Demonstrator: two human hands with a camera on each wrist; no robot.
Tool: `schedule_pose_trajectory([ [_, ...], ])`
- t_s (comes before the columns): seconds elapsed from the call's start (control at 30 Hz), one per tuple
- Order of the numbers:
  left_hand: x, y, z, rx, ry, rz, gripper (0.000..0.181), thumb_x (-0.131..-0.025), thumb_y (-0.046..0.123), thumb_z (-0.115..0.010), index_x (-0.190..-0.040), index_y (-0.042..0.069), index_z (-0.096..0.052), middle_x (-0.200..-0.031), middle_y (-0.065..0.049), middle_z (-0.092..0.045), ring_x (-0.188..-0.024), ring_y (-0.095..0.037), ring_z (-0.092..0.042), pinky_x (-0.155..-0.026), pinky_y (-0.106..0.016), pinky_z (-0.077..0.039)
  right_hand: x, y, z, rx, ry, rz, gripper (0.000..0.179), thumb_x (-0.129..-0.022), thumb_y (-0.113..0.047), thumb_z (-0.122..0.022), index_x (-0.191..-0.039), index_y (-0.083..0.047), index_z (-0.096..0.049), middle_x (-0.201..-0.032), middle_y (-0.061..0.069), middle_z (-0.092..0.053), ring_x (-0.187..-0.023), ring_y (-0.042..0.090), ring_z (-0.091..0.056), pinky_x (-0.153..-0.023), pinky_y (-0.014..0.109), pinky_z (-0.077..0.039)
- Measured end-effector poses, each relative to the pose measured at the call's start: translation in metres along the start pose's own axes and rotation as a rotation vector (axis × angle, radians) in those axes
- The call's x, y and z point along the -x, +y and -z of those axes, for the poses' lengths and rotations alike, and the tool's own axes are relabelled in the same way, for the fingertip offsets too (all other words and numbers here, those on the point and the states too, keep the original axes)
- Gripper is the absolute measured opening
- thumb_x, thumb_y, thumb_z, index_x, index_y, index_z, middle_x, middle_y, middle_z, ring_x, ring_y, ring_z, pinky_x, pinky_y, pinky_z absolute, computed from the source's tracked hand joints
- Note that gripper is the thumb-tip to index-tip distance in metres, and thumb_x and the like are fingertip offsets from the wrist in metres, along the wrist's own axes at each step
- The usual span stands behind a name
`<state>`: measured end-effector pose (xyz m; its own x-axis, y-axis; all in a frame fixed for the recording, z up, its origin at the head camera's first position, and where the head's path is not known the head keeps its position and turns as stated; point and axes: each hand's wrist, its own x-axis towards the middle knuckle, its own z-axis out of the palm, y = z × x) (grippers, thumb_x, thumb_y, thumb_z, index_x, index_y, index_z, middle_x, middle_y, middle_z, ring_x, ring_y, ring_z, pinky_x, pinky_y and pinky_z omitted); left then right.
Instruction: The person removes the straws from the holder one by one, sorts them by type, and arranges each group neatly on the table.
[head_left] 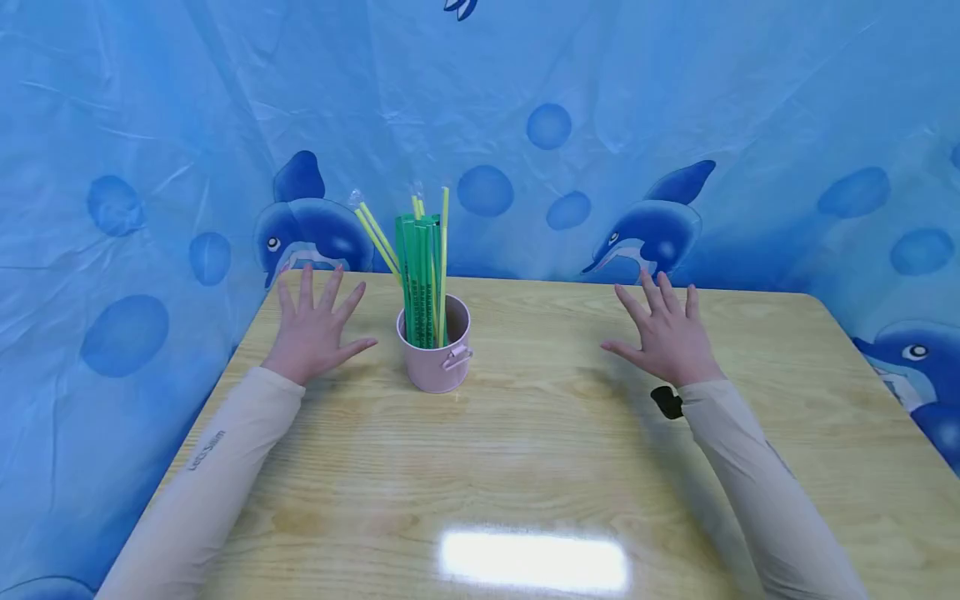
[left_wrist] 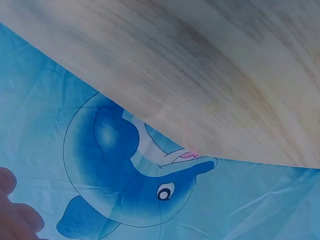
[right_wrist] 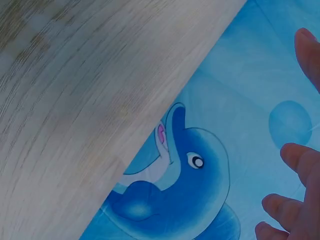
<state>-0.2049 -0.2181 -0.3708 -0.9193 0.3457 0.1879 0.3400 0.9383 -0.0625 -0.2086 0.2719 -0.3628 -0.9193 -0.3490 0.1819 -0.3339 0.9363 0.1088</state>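
My left hand [head_left: 311, 329] is spread flat with fingers apart, just left of a small pink metal bucket [head_left: 437, 371] with a handle. Green paper-wrapped sticks [head_left: 420, 275] with printed marks, likely wrapped chopsticks by their look, stand upright in the bucket. Among them lean several thin yellow-green straws [head_left: 378, 237], some with clear wrap at the top. Over the right part of the table, my right hand [head_left: 667, 333] is likewise spread, holding nothing. Fingertips of the left hand [left_wrist: 17, 217] show at the lower left of its wrist view; right fingers [right_wrist: 300, 165] show at that view's right edge.
A light wood-grain table [head_left: 525, 450] lies under both hands, with a bright light reflection near its front. Behind and beside it hangs a blue curtain [head_left: 465, 100] printed with dolphins and bubbles. A small black object [head_left: 666, 402] shows by the right cuff.
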Motion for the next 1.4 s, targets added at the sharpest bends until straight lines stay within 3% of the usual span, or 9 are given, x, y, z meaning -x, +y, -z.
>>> schedule_pose_trajectory([
  [0.17, -0.007, 0.004, -0.002, -0.016, 0.018, 0.013, 0.084, -0.085, 0.061, -0.054, -0.149, 0.014, -0.028, -0.156, -0.020, -0.007, -0.137, -0.049, 0.011, -0.103, -0.072, 0.006, 0.007, 0.009, 0.001, -0.030, -0.005, -0.039, 0.086, -0.084, -0.060, -0.058, -0.149, -0.012, -0.029, -0.152, 0.026, -0.014, -0.140, 0.044, -0.006, -0.107, 0.066, 0.007],
  [0.4, -0.007, 0.009, -0.005, 0.010, 0.005, 0.069, 0.084, -0.087, 0.060, -0.051, -0.151, 0.013, -0.024, -0.156, -0.020, 0.000, -0.136, -0.049, 0.016, -0.102, -0.073, 0.003, 0.008, 0.018, 0.002, -0.057, -0.023, -0.062, 0.089, -0.084, -0.063, -0.055, -0.150, -0.011, -0.025, -0.153, 0.027, -0.011, -0.139, 0.046, -0.005, -0.105, 0.069, 0.004],
  [0.67, -0.003, 0.018, 0.001, 0.129, 0.036, 0.205, 0.083, -0.090, 0.051, -0.054, -0.152, 0.010, -0.016, -0.156, -0.021, 0.003, -0.135, -0.052, 0.012, -0.103, -0.072, 0.004, -0.009, 0.012, 0.000, -0.279, 0.073, -0.067, 0.087, -0.089, -0.052, -0.057, -0.151, -0.005, -0.017, -0.151, 0.030, -0.011, -0.135, 0.053, -0.010, -0.104, 0.070, -0.010],
  [0.8, 0.002, 0.026, -0.005, 0.284, 0.020, 0.267, 0.083, -0.092, 0.046, -0.055, -0.152, 0.008, -0.012, -0.155, -0.021, 0.009, -0.135, -0.050, 0.015, -0.104, -0.071, 0.004, -0.020, -0.002, 0.000, -0.468, 0.122, -0.088, 0.081, -0.092, -0.044, -0.057, -0.150, -0.003, -0.018, -0.150, 0.030, -0.017, -0.135, 0.049, -0.017, -0.106, 0.066, -0.017],
  [0.9, 0.006, 0.035, -0.010, 0.449, 0.042, 0.277, 0.083, -0.092, 0.041, -0.057, -0.152, 0.005, -0.011, -0.155, -0.022, 0.009, -0.137, -0.045, 0.017, -0.105, -0.070, 0.002, -0.027, -0.017, 0.000, -0.612, 0.180, -0.122, 0.072, -0.094, -0.037, -0.058, -0.149, -0.004, -0.025, -0.145, 0.027, -0.030, -0.131, 0.045, -0.029, -0.103, 0.063, -0.027],
  [1.13, 0.005, 0.064, -0.023, 0.822, 0.113, 0.213, 0.077, -0.091, 0.025, -0.063, -0.150, 0.002, -0.018, -0.156, -0.018, -0.003, -0.142, -0.037, 0.002, -0.111, -0.060, -0.009, -0.038, -0.053, 0.002, -0.866, 0.301, -0.075, 0.049, -0.095, -0.021, -0.058, -0.136, 0.002, -0.046, -0.128, 0.024, -0.052, -0.116, 0.039, -0.048, -0.097, 0.055, -0.040],
  [1.3, 0.002, 0.081, -0.026, 1.055, 0.167, 0.134, 0.077, -0.084, 0.007, -0.069, -0.148, 0.003, -0.026, -0.156, -0.012, -0.016, -0.142, -0.029, -0.013, -0.114, -0.052, -0.016, -0.045, -0.080, 0.005, -1.039, 0.286, -0.072, 0.040, -0.095, -0.022, -0.058, -0.129, -0.001, -0.055, -0.121, 0.019, -0.060, -0.108, 0.032, -0.056, -0.095, 0.048, -0.045],
  [1.33, 0.003, 0.085, -0.020, 1.103, 0.169, 0.111, 0.077, -0.083, 0.004, -0.070, -0.147, 0.001, -0.027, -0.155, -0.013, -0.018, -0.142, -0.029, -0.015, -0.114, -0.051, -0.016, -0.045, -0.086, 0.010, -1.078, 0.271, -0.076, 0.039, -0.095, -0.022, -0.058, -0.128, 0.000, -0.056, -0.120, 0.018, -0.061, -0.107, 0.031, -0.057, -0.094, 0.045, -0.046],
  [1.4, 0.001, 0.092, -0.019, 1.165, 0.177, 0.076, 0.080, -0.081, 0.002, -0.072, -0.147, 0.001, -0.027, -0.154, -0.014, -0.021, -0.141, -0.028, -0.019, -0.114, -0.049, -0.019, -0.047, -0.097, 0.015, -1.166, 0.240, -0.082, 0.035, -0.095, -0.018, -0.058, -0.125, 0.001, -0.058, -0.118, 0.018, -0.062, -0.103, 0.021, -0.059, -0.091, 0.036, -0.048],
])
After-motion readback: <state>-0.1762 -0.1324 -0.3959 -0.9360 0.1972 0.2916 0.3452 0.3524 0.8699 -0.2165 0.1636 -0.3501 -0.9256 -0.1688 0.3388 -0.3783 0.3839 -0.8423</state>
